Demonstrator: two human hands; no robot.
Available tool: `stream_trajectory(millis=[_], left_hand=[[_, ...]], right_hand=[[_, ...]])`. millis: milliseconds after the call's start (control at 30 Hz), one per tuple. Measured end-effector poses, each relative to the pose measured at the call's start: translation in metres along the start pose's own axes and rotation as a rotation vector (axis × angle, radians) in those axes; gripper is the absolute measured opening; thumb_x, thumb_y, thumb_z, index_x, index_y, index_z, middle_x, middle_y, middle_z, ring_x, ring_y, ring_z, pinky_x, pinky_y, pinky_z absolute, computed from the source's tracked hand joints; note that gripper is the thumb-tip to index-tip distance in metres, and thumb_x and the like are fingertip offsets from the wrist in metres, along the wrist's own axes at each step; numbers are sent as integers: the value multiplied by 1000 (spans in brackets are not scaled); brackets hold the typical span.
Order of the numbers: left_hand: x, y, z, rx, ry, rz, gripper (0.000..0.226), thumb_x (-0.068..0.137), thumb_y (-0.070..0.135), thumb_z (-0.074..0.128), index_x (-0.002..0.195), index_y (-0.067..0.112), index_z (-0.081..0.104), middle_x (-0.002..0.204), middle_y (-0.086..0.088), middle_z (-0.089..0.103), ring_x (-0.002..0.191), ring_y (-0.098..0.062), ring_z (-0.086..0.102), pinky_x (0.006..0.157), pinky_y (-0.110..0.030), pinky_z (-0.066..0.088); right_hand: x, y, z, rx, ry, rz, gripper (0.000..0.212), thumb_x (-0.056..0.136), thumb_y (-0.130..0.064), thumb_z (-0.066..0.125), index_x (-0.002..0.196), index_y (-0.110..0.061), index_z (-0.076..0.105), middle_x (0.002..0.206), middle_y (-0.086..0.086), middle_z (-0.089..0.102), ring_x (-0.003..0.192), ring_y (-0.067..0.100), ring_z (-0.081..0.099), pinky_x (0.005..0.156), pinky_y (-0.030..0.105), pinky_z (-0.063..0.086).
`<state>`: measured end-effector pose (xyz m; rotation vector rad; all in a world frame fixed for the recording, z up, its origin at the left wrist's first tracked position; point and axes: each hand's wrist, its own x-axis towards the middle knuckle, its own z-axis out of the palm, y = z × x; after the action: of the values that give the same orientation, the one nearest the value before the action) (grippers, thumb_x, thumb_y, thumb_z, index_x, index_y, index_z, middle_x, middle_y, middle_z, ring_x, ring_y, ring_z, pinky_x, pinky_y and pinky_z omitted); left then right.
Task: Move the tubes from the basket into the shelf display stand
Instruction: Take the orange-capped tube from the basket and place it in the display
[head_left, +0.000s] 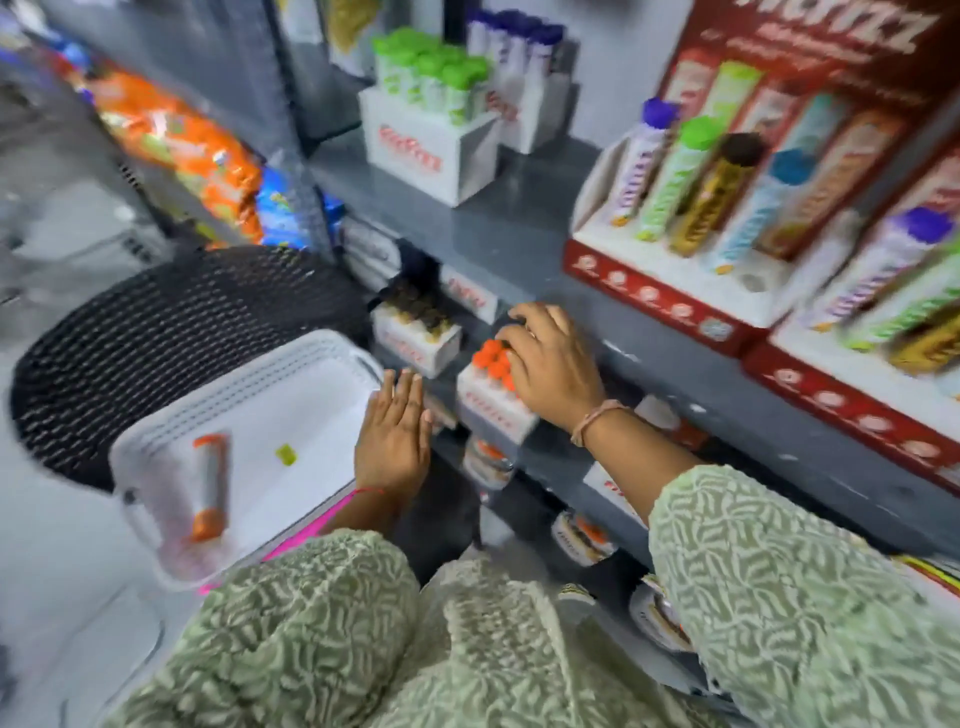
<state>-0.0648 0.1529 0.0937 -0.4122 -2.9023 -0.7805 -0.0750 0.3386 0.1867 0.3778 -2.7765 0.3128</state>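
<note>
A white plastic basket (156, 441) sits at lower left on a black mesh stool. One orange-capped tube (210, 488) lies in it, beside a small yellow-green scrap (286, 453). A white display stand (493, 410) on the grey shelf holds several orange-capped tubes (491, 359) upright. My right hand (553, 364) rests on top of those caps, fingers curled over them. My left hand (395, 436) lies flat, fingers together, on the basket's right rim, holding nothing.
A black mesh stool (156, 322) carries the basket. The grey shelf (519, 228) above bears white stands of green-capped tubes (431, 78) and purple-capped tubes, and red display boxes (727, 291) at right. A stand of dark-capped tubes (415, 322) sits left of the orange one. Snack bags (197, 150) hang at left.
</note>
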Motion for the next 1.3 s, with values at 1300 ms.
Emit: stream_trajectory(millis=[1300], left_hand=[[-62,-140,-12,50,-4,-568,68,87,43,10,140,2,18,151,-20,20,141,-36,9,115,-50,11]], right_hand=[[93,-110,118,1317,-382,728,18,82,0,62,73,-15,57,70,2,57,62,9,60,54,20,55]])
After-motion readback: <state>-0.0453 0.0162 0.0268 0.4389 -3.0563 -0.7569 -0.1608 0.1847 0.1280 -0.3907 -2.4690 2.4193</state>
